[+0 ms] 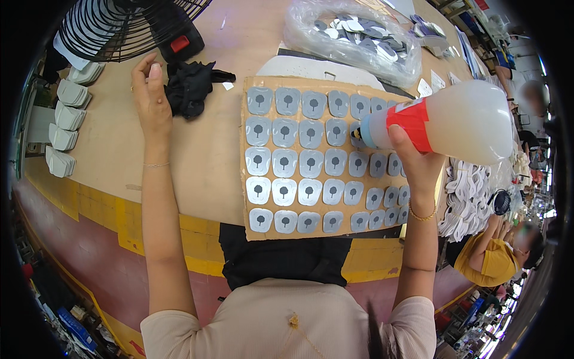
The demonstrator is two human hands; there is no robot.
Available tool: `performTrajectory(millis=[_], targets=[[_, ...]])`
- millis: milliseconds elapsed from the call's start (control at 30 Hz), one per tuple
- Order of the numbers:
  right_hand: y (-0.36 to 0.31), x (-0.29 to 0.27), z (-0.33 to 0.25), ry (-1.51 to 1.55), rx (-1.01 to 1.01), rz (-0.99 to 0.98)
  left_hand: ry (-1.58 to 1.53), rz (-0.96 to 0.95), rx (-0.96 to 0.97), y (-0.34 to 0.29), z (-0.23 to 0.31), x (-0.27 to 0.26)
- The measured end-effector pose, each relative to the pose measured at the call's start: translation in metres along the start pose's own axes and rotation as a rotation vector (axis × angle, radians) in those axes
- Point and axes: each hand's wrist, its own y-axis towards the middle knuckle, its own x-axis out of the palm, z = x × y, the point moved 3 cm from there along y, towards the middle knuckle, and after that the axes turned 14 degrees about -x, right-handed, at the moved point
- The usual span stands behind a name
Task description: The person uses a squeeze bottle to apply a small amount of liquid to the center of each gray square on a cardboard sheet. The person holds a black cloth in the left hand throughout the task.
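My right hand (417,166) is wrapped round a large squeeze bottle (475,122) of cloudy pale liquid, with a red band and a light blue neck. The bottle lies tilted nearly sideways, its dark nozzle tip over the patches on the right half of a cardboard sheet (299,82). Rows of grey rounded patches (311,133), each with a dark tree shape, cover the sheet; the bottle and hand hide some. My left hand (154,99) holds nothing, its fingers loosely bent and apart, beside a crumpled black cloth (190,90).
A black wire fan (125,30) stands at the far left. Stacks of pale pieces (70,116) line the table's left edge. Behind the sheet is a clear plastic bag (299,33) of cut pieces. White looped pieces (466,200) pile up at right, near a person in yellow (487,260).
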Motion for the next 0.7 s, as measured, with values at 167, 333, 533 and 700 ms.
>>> performTrajectory(millis=[167, 333, 533, 700], targets=[[0.000, 0.003, 0.001, 0.007, 0.002, -0.019, -0.016, -0.006, -0.007, -0.001, 0.001, 0.002], [0.005, -0.026, 0.022, 0.504, 0.078, 0.452, -0.053, -0.015, -0.060, -0.003, 0.007, 0.004], [0.023, -0.037, 0.015, 0.508, -0.008, 0.433, -0.101, -0.006, -0.085, -0.004, 0.009, 0.004], [0.013, -0.010, 0.015, 0.045, -0.100, 0.126, -0.128, -0.013, -0.102, -0.002, 0.003, 0.005]])
